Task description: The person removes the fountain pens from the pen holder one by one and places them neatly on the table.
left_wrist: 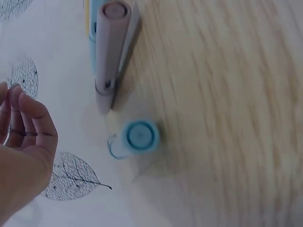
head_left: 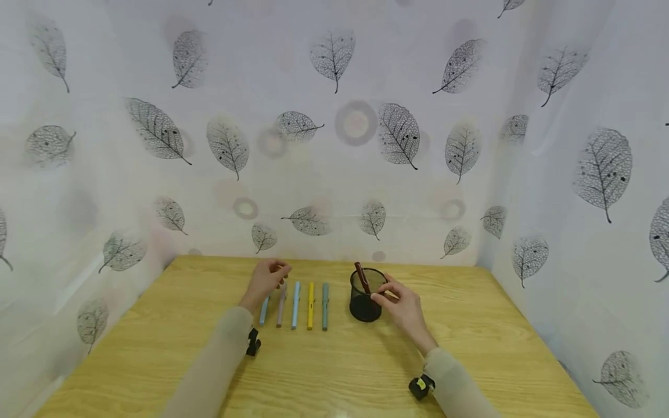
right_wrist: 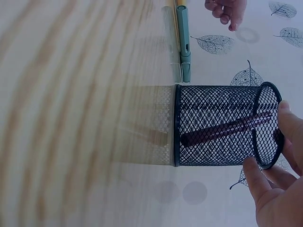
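My right hand (head_left: 403,307) holds the rim of a black mesh pen holder (head_left: 366,307), thumb on the near side and fingers at the far side. Leaning inside the holder is a dark red pen (right_wrist: 222,130), its end above the rim. My left hand (head_left: 266,283) hovers by the far ends of a row of pens, fingers loosely bent, with nothing seen in them. Leftmost in the row lies a light blue pen (head_left: 263,312), then a mauve pen (head_left: 280,309), another light blue pen (head_left: 296,306), a yellow pen (head_left: 310,306) and a grey-green pen (head_left: 325,307).
The pens and the holder are on a wood-grain table (head_left: 324,377). A pale curtain (head_left: 334,174) printed with dark leaves hangs behind the table and along both sides. Each wrist carries a small black camera (head_left: 421,386).
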Available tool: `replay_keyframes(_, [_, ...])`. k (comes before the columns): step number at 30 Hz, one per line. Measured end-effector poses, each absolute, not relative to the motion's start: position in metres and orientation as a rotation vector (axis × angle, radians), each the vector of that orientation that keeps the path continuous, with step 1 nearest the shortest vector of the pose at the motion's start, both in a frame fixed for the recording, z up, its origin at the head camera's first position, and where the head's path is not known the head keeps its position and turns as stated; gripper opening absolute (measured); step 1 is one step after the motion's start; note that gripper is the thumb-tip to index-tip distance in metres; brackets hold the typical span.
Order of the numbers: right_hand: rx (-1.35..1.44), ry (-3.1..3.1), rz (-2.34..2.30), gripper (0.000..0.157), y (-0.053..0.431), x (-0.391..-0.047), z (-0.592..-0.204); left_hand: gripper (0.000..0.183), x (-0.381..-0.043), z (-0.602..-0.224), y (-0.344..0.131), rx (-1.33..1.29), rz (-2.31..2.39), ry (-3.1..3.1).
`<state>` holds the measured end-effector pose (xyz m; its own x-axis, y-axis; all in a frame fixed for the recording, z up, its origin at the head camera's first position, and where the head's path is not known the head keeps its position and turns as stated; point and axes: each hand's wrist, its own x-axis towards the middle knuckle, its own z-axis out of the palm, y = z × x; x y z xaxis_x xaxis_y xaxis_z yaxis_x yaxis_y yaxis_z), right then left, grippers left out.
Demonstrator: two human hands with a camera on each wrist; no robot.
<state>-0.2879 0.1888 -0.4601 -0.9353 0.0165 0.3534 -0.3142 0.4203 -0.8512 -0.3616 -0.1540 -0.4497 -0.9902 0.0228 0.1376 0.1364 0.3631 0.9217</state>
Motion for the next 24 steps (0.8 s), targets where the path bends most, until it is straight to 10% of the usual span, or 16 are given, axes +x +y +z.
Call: replay_keyframes(24, [0.232,-2.407,1.521,0.016,0.188,-0.286,-0.457,0.020,-0.360,-0.444,-0.103,-0.277,-1.649,-2.504])
